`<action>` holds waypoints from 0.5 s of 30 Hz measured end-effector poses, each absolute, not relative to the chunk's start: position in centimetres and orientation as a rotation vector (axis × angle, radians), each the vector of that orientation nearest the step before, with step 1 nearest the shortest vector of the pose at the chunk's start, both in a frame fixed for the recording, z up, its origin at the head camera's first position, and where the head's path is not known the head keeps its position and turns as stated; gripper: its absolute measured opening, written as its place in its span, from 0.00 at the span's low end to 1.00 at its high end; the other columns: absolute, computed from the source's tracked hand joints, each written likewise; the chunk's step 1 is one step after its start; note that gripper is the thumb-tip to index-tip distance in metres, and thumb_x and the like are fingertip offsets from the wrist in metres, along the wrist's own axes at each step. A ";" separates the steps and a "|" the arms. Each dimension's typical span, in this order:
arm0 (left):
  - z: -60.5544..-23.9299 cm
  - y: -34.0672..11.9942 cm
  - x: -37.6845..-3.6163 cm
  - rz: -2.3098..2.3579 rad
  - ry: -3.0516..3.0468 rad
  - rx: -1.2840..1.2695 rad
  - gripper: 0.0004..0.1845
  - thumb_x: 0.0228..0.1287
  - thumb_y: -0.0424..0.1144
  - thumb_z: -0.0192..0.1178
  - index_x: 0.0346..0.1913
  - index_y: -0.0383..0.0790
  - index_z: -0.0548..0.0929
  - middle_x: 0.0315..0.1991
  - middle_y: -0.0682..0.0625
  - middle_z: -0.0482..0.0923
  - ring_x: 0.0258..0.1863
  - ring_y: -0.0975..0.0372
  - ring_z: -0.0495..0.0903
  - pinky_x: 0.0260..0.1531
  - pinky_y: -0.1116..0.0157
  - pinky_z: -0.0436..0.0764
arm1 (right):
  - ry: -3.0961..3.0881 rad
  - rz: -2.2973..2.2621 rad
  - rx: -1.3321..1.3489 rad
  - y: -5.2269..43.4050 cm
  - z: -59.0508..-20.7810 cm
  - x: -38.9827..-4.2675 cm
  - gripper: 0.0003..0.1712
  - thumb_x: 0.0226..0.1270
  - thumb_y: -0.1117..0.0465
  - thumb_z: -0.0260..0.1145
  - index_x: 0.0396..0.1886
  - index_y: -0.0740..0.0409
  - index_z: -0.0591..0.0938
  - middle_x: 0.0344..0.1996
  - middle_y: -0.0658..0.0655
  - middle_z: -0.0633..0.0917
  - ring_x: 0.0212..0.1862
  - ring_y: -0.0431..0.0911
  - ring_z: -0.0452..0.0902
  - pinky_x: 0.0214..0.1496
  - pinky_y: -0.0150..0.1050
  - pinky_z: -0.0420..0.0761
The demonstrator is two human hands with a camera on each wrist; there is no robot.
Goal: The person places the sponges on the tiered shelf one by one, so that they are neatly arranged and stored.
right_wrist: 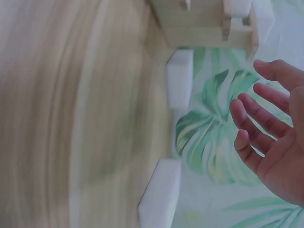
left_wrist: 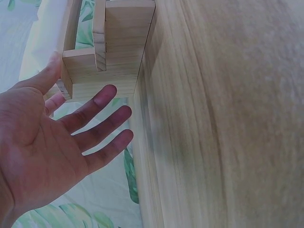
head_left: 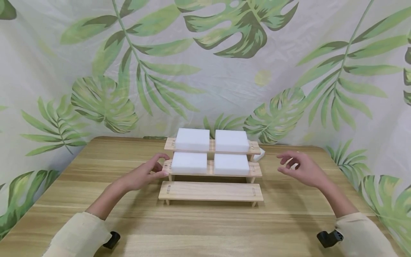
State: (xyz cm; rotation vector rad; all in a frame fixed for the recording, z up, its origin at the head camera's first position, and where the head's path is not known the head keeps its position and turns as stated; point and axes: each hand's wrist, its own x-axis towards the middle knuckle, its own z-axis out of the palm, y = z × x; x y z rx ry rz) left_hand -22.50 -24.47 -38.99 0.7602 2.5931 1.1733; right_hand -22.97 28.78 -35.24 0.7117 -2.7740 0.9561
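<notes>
A three-tier wooden stand [head_left: 210, 191] stands on the table. Two white blocks [head_left: 192, 138] rest on its top tier and two more white blocks [head_left: 231, 164] on the middle tier; the lowest tier is bare. My left hand [head_left: 144, 175] holds the left end of the middle tier between thumb and index finger. In the left wrist view, the other fingers [left_wrist: 102, 97] of that hand stretch out loosely. To the right of the stand, my right hand [head_left: 303, 169] hovers above the table with relaxed, slightly bent fingers and touches nothing.
Behind the stand's right end, a white piece [head_left: 259, 155] lies on the wooden table [head_left: 205, 232]. The right wrist view shows another white block [right_wrist: 161, 194] farther along the table. A leaf-patterned cloth [head_left: 224, 92] hangs behind the table's far edge.
</notes>
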 end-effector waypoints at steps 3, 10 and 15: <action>-39.0 -24.5 -22.5 1.172 2.593 0.758 0.26 0.80 0.43 0.58 0.69 0.39 0.60 0.45 0.40 0.81 0.48 0.51 0.81 0.47 0.53 0.78 | -2.785 0.916 0.684 29.9 -35.8 -23.2 0.19 0.66 0.64 0.75 0.54 0.66 0.84 0.40 0.60 0.87 0.37 0.38 0.82 0.35 0.36 0.80; -39.1 -24.6 -22.5 1.170 2.594 0.751 0.26 0.80 0.44 0.58 0.70 0.39 0.60 0.45 0.42 0.81 0.48 0.52 0.80 0.47 0.52 0.78 | -2.778 0.914 0.613 32.5 -36.6 -23.3 0.17 0.64 0.68 0.74 0.50 0.71 0.84 0.46 0.70 0.86 0.44 0.58 0.85 0.36 0.37 0.82; -39.0 -24.6 -22.5 1.187 2.584 0.769 0.26 0.80 0.42 0.58 0.70 0.38 0.60 0.45 0.41 0.81 0.48 0.51 0.81 0.46 0.53 0.79 | -2.830 0.747 0.485 34.4 -37.3 -23.5 0.20 0.64 0.65 0.74 0.52 0.73 0.83 0.47 0.74 0.86 0.48 0.69 0.83 0.41 0.50 0.83</action>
